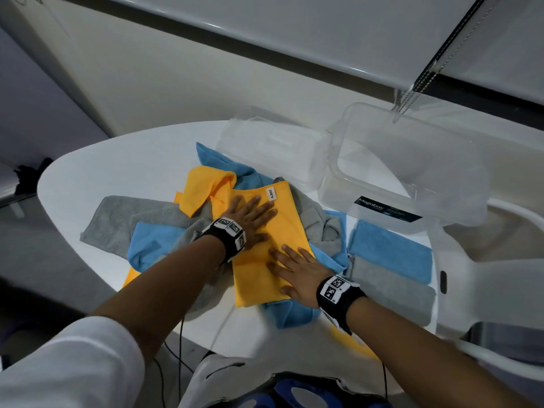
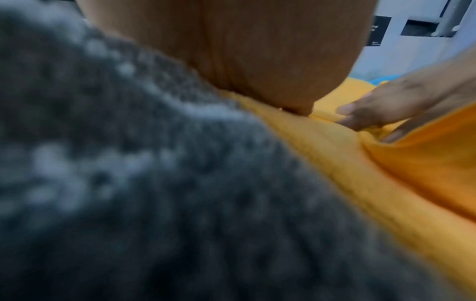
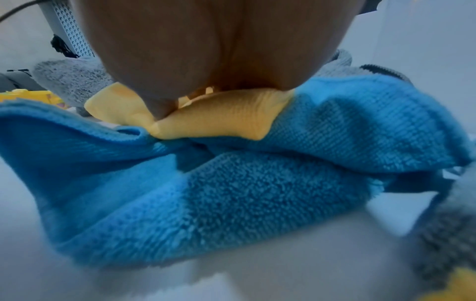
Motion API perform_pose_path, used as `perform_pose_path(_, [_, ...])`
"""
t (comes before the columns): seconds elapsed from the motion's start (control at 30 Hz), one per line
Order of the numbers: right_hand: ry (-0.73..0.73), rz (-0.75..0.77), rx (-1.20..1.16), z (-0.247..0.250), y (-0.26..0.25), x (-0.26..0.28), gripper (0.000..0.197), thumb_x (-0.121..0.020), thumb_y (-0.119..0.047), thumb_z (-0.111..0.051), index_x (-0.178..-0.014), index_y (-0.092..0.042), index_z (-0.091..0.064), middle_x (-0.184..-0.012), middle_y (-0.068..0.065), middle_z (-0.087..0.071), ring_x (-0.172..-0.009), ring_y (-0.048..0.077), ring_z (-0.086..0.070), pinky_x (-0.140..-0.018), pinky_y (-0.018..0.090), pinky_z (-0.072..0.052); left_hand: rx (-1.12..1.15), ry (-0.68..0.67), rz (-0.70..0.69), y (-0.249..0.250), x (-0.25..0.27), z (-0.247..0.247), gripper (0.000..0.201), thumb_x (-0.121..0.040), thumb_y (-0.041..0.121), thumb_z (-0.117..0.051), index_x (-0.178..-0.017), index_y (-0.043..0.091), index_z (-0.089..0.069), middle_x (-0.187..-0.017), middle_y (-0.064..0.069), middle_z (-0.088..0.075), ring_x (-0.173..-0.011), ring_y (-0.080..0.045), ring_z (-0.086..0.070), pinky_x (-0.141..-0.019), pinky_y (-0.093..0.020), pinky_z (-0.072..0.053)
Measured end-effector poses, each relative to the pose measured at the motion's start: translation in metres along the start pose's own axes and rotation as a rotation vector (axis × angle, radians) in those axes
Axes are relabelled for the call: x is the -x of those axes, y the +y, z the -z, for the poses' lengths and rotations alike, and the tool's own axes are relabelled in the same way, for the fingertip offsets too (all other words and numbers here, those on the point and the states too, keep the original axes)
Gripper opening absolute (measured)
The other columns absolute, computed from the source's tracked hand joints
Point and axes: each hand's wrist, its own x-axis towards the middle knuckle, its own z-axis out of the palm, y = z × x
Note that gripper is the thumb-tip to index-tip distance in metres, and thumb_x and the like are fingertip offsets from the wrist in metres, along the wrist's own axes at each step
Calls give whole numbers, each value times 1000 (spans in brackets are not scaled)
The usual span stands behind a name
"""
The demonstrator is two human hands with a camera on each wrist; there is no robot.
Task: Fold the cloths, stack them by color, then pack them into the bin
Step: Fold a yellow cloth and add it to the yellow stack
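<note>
I am pressing both palms flat, fingers straight and gripping nothing, on a yellow microfiber cloth (image 1: 265,248) folded into a long rectangle: my left hand (image 1: 250,222) is bearing on its far half near the sewn label, my right hand (image 1: 297,275) on its near edge. The cloth is lying atop a loose heap of unfolded blue, grey and yellow cloths in the middle of the white table (image 1: 97,172).

I judge I am smoothing this fold; the next move likely calls for pinching one short end and bringing it over the other, keeping the edges square on the lumpy pile beneath.

To my right, a folded blue cloth (image 1: 391,248) and a folded grey cloth (image 1: 394,293) are sitting side by side, touching. Beyond them the clear Megabox bin (image 1: 412,184) is standing open, nothing packed in it, its clear lid (image 1: 270,145) lying alongside. A white wall and a hanging blind chain (image 1: 412,92) are closing the background.
</note>
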Motion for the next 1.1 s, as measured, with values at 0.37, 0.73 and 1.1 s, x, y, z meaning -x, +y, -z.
perform_pose_path(0.37, [-50, -31, -129, 8, -4, 1, 69, -97, -45, -45, -154, -30, -10, -164, -4, 7, -150, 23, 10, -120, 49, 0, 237, 100, 343, -18, -5, 17, 65, -96, 60, -15, -151, 35, 12, -159, 2, 21, -145, -27, 21, -114, -59, 10])
perform_pose_path(0.73, [225, -23, -284, 2, 6, 45, 76, -65, -17, -62, -137, -24, -39, -159, -2, -13, -149, 23, -8, -121, 41, -1, 429, 492, -176, 40, 89, -5, 21, -64, 2, -49, -76, 18, -56, -89, -6, -57, -72, -29, -53, -59, -41, -47])
perform_pose_path(1.1, [245, -46, -164, -16, 26, 37, 74, -48, 12, -61, -112, -24, -49, -130, -1, -41, -113, 23, -49, -111, 35, -25, 171, 203, -146, 53, 123, -68, 64, -48, 26, -76, -107, 31, -52, -125, 3, -52, -111, -18, -57, -81, -41, -52])
